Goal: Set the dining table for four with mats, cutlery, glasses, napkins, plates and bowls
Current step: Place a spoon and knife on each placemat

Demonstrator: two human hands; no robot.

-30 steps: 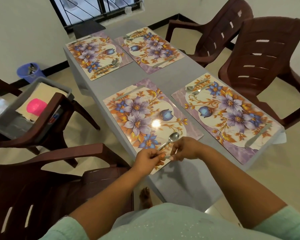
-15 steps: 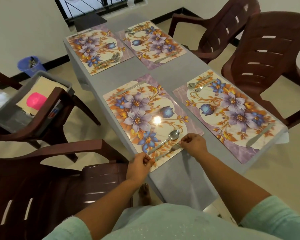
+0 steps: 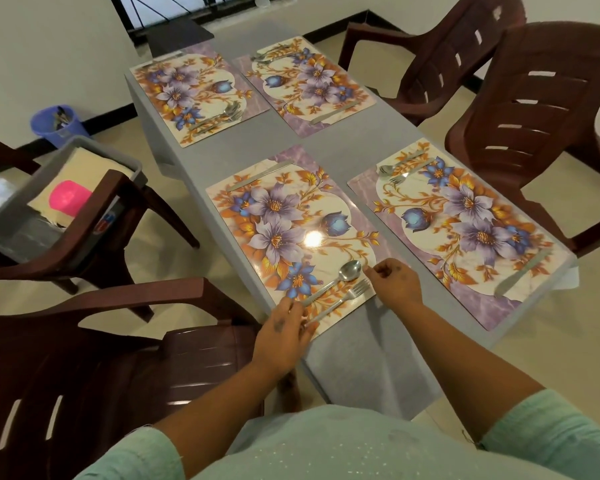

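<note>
At the lower centre of the frame, the left hand [image 3: 282,332] rests at the near corner of the nearest floral-printed rectangular place mat [image 3: 291,237], its fingers touching the handle ends of a steel spoon [image 3: 333,282] and a steel fork [image 3: 340,301] that lie side by side on that mat. Just right of the spoon bowl the right hand [image 3: 397,280] hovers, fingers loosely curled and holding nothing. To the right, a second floral mat [image 3: 465,230] carries a spoon, fork and knife. Toward the top, two more floral mats [image 3: 194,95] lie on the grey table [image 3: 361,358]. At left, a grey plastic tub [image 3: 25,216] sits on a brown plastic chair [image 3: 94,216].
</note>
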